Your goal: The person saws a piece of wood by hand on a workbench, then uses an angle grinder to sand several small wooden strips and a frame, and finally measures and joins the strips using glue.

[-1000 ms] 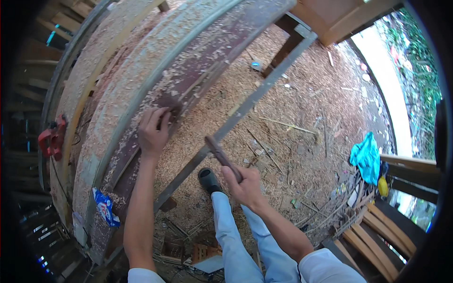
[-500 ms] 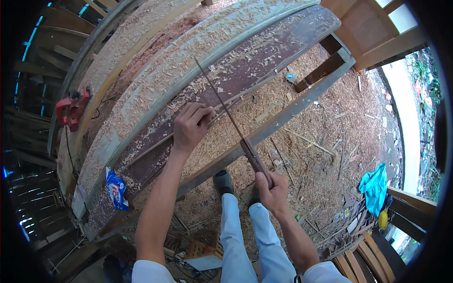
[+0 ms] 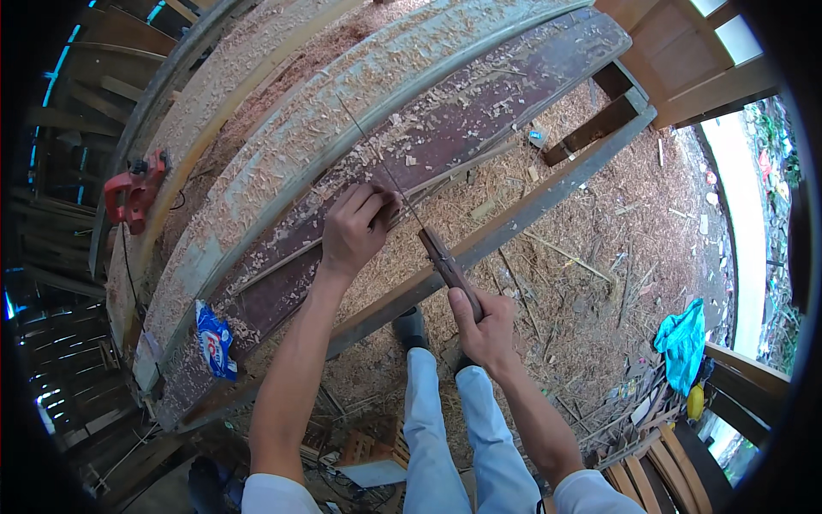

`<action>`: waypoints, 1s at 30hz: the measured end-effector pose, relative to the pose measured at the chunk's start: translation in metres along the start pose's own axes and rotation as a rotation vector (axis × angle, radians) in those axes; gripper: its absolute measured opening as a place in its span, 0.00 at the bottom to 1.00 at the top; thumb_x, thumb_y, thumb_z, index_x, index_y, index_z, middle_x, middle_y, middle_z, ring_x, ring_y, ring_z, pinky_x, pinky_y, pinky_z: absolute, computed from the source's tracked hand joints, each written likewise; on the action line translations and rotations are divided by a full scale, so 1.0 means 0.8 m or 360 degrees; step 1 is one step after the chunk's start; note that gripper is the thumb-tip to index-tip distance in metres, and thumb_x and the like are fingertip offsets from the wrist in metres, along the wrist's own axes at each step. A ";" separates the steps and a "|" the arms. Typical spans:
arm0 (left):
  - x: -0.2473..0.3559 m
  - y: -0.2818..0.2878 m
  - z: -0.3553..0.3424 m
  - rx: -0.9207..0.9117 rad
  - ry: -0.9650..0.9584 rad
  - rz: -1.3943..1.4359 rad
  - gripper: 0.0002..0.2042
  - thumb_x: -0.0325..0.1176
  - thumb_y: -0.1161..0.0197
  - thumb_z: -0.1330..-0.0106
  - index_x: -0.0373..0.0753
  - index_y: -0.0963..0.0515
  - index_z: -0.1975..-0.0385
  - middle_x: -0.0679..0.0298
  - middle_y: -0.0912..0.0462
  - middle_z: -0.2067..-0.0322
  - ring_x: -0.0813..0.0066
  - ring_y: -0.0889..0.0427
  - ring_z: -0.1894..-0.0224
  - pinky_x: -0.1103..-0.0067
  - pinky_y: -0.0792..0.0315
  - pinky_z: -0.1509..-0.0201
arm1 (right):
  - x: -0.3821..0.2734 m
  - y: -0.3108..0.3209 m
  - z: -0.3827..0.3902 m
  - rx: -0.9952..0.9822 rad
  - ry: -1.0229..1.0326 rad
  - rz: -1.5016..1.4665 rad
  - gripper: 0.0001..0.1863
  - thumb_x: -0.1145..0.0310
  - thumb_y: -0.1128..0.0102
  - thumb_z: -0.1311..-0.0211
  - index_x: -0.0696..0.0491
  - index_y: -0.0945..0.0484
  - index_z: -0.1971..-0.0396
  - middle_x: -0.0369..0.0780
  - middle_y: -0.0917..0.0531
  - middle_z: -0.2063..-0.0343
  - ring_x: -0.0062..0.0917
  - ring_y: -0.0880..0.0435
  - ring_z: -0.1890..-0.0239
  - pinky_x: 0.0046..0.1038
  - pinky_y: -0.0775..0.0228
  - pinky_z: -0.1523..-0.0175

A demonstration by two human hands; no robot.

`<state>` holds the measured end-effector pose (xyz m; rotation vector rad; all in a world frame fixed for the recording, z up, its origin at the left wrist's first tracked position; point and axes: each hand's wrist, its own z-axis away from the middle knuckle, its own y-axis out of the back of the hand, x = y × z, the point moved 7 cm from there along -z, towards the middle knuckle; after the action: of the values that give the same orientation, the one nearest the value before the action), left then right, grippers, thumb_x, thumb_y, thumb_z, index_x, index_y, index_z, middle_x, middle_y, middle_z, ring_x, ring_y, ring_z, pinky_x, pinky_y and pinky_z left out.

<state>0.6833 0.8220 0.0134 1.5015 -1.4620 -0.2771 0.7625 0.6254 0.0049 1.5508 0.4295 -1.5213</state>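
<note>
My right hand (image 3: 484,325) is closed around the brown wooden handle of a long, thin blade (image 3: 383,161). The blade is seen nearly edge-on, so I cannot tell whether it has teeth. It slants up and left from the handle, over the edge of a dark reddish board (image 3: 437,128). Just left of the blade, my left hand (image 3: 353,227) has its fingers curled on a slim wooden strip (image 3: 278,267) lying along that board. The strip shows on both sides of the hand; the fingertips are partly hidden.
Pale curved planks (image 3: 248,180) covered in shavings lie beyond the board. A red power tool (image 3: 135,190) rests at the far left, a blue packet (image 3: 214,341) nearer. A grey beam (image 3: 514,224) crosses before my feet. A turquoise bag (image 3: 682,347) hangs at right.
My right hand has moved up and left, pushing the blade farther across the board. My left hand stays curled on the strip, and the view has shifted slightly.
</note>
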 end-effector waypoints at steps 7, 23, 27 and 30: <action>0.004 0.004 -0.001 0.0083 -0.0057 -0.0108 0.05 0.25 0.33 0.49 0.36 0.21 0.73 0.61 0.22 0.72 0.63 0.22 0.69 0.72 0.28 0.66 | 0.008 0.008 0.009 0.0036 0.0018 0.0011 0.19 0.61 0.44 0.37 0.58 0.25 0.83 0.35 0.36 0.94 0.21 0.36 0.91 0.28 0.45 0.82; 0.000 0.002 -0.001 0.0080 0.0024 -0.0039 0.06 0.23 0.33 0.48 0.34 0.20 0.71 0.61 0.22 0.72 0.63 0.23 0.69 0.72 0.28 0.64 | 0.017 0.018 0.008 0.0200 0.0043 -0.0103 0.19 0.62 0.41 0.38 0.58 0.25 0.84 0.39 0.39 0.94 0.26 0.37 0.92 0.30 0.45 0.83; -0.002 -0.001 0.000 0.0076 0.0045 -0.0030 0.06 0.22 0.34 0.48 0.34 0.20 0.71 0.60 0.22 0.73 0.62 0.23 0.69 0.71 0.28 0.65 | 0.020 0.010 0.018 0.0102 0.0107 -0.0037 0.19 0.63 0.40 0.39 0.58 0.27 0.86 0.41 0.37 0.94 0.30 0.35 0.92 0.31 0.45 0.83; -0.005 -0.001 0.001 0.0052 0.0031 -0.0042 0.07 0.20 0.35 0.50 0.35 0.20 0.70 0.59 0.22 0.73 0.61 0.23 0.69 0.70 0.28 0.66 | 0.004 0.005 0.022 0.0108 0.0216 -0.0040 0.19 0.65 0.39 0.40 0.57 0.29 0.88 0.43 0.35 0.93 0.34 0.33 0.91 0.33 0.44 0.83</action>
<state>0.6819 0.8245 0.0109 1.5463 -1.4383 -0.2548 0.7551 0.6084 0.0057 1.7142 0.4807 -1.4678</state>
